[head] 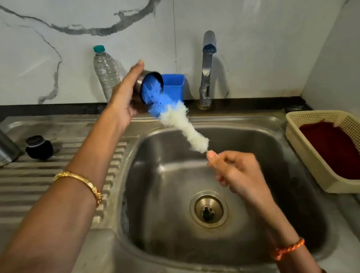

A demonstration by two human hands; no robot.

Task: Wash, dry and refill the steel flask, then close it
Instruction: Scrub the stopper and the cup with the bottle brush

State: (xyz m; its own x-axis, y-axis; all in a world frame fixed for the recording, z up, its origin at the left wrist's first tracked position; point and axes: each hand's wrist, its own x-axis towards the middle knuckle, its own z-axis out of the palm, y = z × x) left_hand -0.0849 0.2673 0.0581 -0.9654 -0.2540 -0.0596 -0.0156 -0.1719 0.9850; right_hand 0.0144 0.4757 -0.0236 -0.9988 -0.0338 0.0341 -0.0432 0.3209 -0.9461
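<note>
Left hand (126, 98) grips the flask (144, 81), hiding most of it; right hand (236, 172) pinches the brush (172, 114), handle concealed.

1 flask (144, 81), 1 brush (179, 122), 2 hands (127, 97) (236, 174).
</note>
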